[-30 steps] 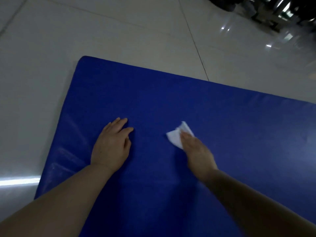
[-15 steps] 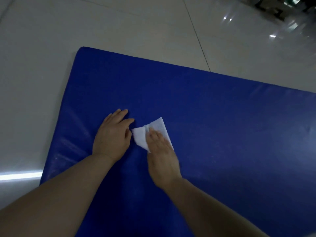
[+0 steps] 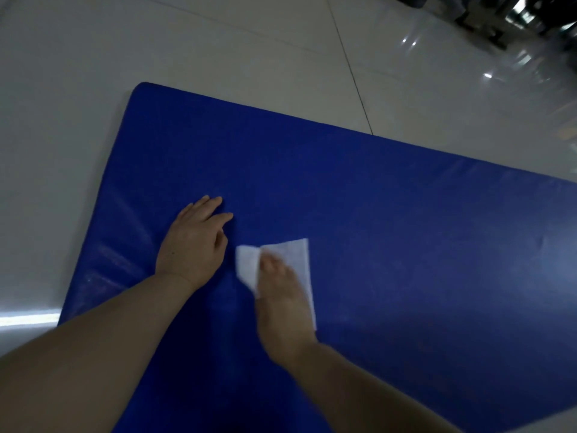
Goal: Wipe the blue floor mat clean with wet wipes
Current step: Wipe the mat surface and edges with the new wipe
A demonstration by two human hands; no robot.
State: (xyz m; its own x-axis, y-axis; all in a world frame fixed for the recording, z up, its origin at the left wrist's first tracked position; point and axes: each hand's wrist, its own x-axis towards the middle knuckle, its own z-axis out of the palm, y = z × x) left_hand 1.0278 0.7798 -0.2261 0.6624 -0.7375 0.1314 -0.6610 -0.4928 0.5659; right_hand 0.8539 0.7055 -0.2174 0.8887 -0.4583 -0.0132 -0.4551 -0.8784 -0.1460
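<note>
One blue padded rectangular floor mat (image 3: 374,198) lies flat on pale glossy floor tiles (image 3: 218,42), its far-left corner in view. One white wet wipe (image 3: 296,254), partly unfolded, lies on the mat's near-left area. Two bare hands: the left hand (image 3: 193,242) rests flat on the mat just left of the wipe, fingers straight and loosely spread; the right hand (image 3: 281,301), blurred, presses flat upon the wipe with extended fingers. One dark, blurred clutter (image 3: 499,14) stands beyond the mat's far-right side.
</note>
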